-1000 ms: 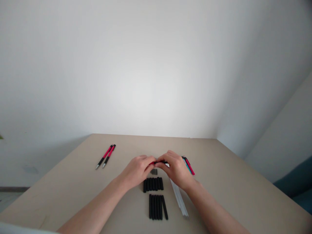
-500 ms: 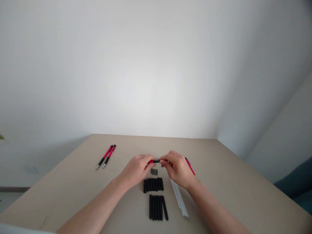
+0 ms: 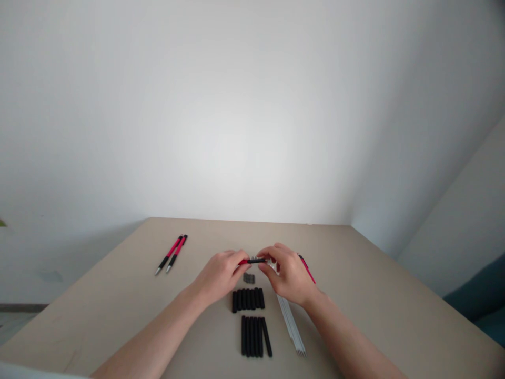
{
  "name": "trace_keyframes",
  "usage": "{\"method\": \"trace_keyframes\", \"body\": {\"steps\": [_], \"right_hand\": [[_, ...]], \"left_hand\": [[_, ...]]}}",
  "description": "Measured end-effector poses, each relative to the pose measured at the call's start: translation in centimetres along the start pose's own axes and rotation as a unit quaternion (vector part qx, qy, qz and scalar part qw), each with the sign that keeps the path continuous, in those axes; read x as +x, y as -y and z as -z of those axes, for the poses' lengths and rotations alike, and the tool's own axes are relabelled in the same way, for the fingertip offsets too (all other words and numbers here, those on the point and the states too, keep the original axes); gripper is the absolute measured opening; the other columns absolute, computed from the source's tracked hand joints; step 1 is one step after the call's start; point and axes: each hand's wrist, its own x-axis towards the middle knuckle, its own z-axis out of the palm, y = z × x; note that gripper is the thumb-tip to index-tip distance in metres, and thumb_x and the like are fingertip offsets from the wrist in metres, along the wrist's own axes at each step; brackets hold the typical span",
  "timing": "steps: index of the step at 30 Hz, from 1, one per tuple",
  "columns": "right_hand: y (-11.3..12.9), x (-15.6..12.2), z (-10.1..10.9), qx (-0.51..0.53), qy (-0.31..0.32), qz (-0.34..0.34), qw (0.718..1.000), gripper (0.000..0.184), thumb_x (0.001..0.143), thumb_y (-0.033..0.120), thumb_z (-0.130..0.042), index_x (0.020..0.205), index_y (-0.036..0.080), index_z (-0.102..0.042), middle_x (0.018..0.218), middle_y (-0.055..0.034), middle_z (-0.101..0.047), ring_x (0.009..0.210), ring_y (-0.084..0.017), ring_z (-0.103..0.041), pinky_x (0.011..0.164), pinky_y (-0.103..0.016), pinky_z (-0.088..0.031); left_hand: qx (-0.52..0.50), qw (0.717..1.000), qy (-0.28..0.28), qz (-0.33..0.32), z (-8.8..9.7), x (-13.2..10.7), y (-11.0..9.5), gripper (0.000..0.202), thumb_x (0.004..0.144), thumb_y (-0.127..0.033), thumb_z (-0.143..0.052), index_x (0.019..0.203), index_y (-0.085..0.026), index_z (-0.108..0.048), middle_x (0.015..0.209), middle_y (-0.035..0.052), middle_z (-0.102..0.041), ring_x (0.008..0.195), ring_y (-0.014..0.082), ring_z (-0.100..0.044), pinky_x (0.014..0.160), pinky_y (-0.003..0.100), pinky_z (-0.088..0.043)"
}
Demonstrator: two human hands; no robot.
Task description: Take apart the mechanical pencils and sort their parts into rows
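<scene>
Over the middle of the beige table (image 3: 118, 295), my left hand (image 3: 221, 275) and my right hand (image 3: 289, 273) pinch the two ends of a red and black pen part (image 3: 252, 260). Both hands are closed on it, fingertips a short gap apart, with the black section showing between them. Just below lie a few small grey springs (image 3: 249, 278). Nearer to me sit a row of short black grips (image 3: 248, 298) and a row of longer black barrels (image 3: 255, 335). White refills (image 3: 292, 326) run under my right wrist.
Two finished red and black pens (image 3: 172, 253) lie at the far left of the table. Another red pen (image 3: 306, 269) shows behind my right hand. A white wall stands behind the table, and a dark blue seat (image 3: 483, 300) is at the right.
My right hand has slid slightly to the right, so more of the black section shows between my fingers. The teal pen seen earlier behind my right hand is now hidden.
</scene>
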Motion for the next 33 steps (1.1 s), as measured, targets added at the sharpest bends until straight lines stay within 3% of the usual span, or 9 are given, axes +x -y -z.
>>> {"method": "trace_keyframes", "body": {"steps": [9,16,21,27,33], "right_hand": [[-0.11,-0.01,0.17,-0.014,0.002,0.018,1.0,0.011,0.083,0.019,-0.053,0.088,0.02,-0.062,0.074,-0.0035,-0.06,0.07,-0.016,-0.052,0.061,-0.025,-0.037],[0.07,0.08,0.28,-0.037,0.018,0.022,0.999,0.02,0.087,0.024,-0.048,0.074,0.019,-0.062,0.065,-0.0032,-0.058,0.068,-0.016,-0.051,0.06,-0.025,-0.035],[0.19,0.12,0.15,-0.031,0.017,0.016,0.999,0.013,0.086,0.026,-0.052,0.085,0.019,-0.062,0.074,-0.0034,-0.06,0.071,-0.016,-0.053,0.061,-0.025,-0.036],[0.25,0.26,0.09,-0.064,0.035,-0.002,0.997,0.036,0.092,0.03,-0.041,0.064,0.018,-0.06,0.06,-0.0032,-0.054,0.063,-0.014,-0.051,0.058,-0.023,-0.033],[0.16,0.24,0.03,-0.061,0.032,0.005,0.998,0.031,0.091,0.032,-0.043,0.07,0.018,-0.062,0.063,-0.0033,-0.055,0.064,-0.014,-0.051,0.058,-0.024,-0.034]], "left_hand": [[0.003,1.0,0.003,-0.001,0.05,0.04,0.0,0.014,0.09,-0.025,-0.046,0.081,-0.019,-0.055,0.072,0.0006,-0.06,0.067,0.013,-0.055,0.063,0.022,-0.041],[-0.002,1.0,0.0,0.001,0.04,-0.02,-0.07,0.014,0.09,-0.026,-0.047,0.081,-0.02,-0.055,0.072,0.0001,-0.06,0.066,0.013,-0.056,0.063,0.023,-0.041],[-0.014,1.0,0.006,0.007,0.17,-0.05,-0.3,0.012,0.09,-0.024,-0.048,0.081,-0.02,-0.055,0.074,-0.0004,-0.061,0.068,0.0131,-0.056,0.064,0.023,-0.042],[-0.008,1.0,0.005,-0.002,0.08,0.03,-0.22,0.013,0.089,-0.026,-0.048,0.081,-0.02,-0.056,0.072,-0.0005,-0.06,0.066,0.0127,-0.055,0.062,0.023,-0.04],[-0.001,1.0,0.01,-0.004,0.2,0.0,-0.28,0.014,0.09,-0.027,-0.047,0.08,-0.02,-0.055,0.072,-0.0001,-0.06,0.066,0.013,-0.055,0.061,0.023,-0.04]]}}
